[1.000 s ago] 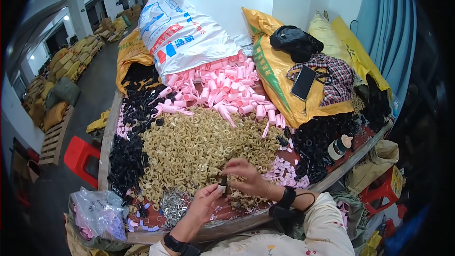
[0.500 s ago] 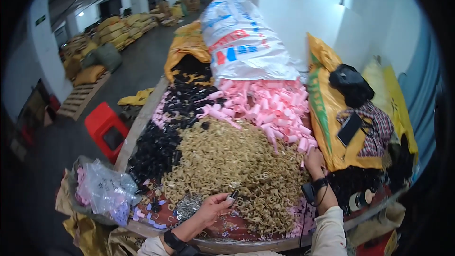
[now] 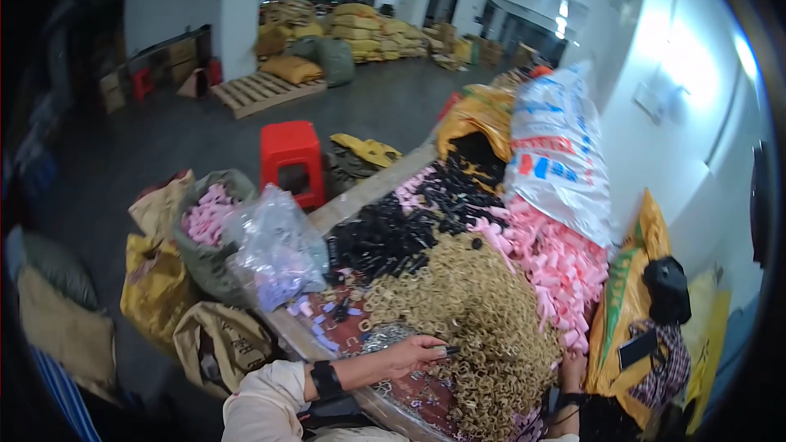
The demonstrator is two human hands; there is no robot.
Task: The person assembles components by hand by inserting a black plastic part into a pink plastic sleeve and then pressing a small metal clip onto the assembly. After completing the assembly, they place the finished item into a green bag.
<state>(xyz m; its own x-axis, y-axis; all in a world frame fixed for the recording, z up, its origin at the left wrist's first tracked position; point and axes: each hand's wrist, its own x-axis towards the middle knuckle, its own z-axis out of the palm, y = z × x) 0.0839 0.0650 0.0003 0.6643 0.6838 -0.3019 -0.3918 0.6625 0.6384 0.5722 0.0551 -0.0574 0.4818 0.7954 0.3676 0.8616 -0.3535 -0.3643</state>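
Note:
My left hand [image 3: 416, 355] is closed, pinching a small black plastic piece [image 3: 449, 351] between thumb and fingertips. It hovers over the near left edge of a broad heap of tan, curved plastic pieces [image 3: 467, 286]. Beneath its wrist side lies a small pile of silvery metal bits [image 3: 385, 336]. My right hand [image 3: 573, 370] reaches to the near end of a pile of pink plastic tubes [image 3: 565, 266]; its fingertips touch the lowest tubes. Whether those fingers grip a tube is hard to make out.
Black pieces [image 3: 385, 233] are heaped at the table's left. A white sack [image 3: 557, 160] stands behind the pink tubes. To the right lie an orange sack [image 3: 610, 336] and a phone [image 3: 637, 349]. A clear plastic bag [image 3: 282, 233], an open green sack [image 3: 209, 266] and a red stool [image 3: 291, 155] stand left.
The view has swung to the left, bringing more floor and sacks into sight. My left hand still holds the small black piece. My right hand stays at the pink tubes' near end.

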